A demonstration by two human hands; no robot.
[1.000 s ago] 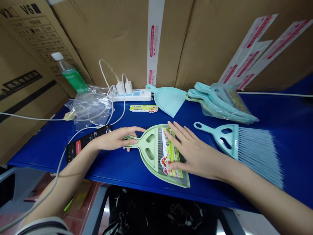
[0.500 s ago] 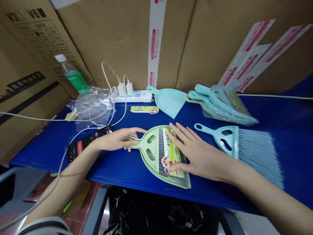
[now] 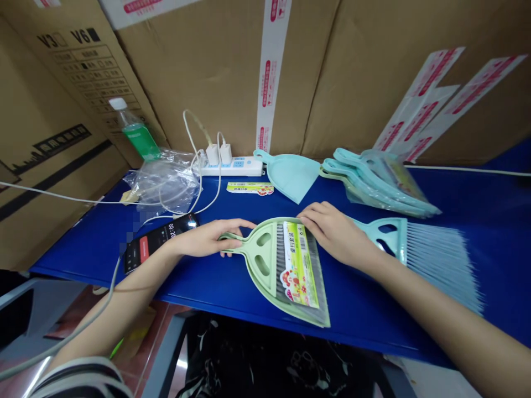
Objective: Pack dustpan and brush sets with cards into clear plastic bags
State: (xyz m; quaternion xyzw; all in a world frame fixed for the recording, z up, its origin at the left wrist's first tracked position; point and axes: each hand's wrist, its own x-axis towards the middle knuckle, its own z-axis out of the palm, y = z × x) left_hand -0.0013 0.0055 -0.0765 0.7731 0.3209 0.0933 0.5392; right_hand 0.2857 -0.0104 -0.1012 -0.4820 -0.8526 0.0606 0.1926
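Note:
A light green dustpan lies on the table with a green hand brush nested in it. A yellow and white card label lies over the bristles. My left hand is closed round the handle end, thumb on the near side and the index finger stretched along the far side. At the pan's far right corner my right hand has its fingers curled together, pinching the edge. Behind that wrist lies a blue hand brush, its handle partly hidden by the hand.
A blue dustpan and a stack of bagged blue dustpans lie at the back. A loose card label, a power strip with cables, crumpled plastic, a bottle and a phone are leftward. Cardboard boxes stand behind.
My right hand has drawn back from lying spread over the card label to the pan's far right corner, its fingers now curled. My left hand keeps its hold on the handle.

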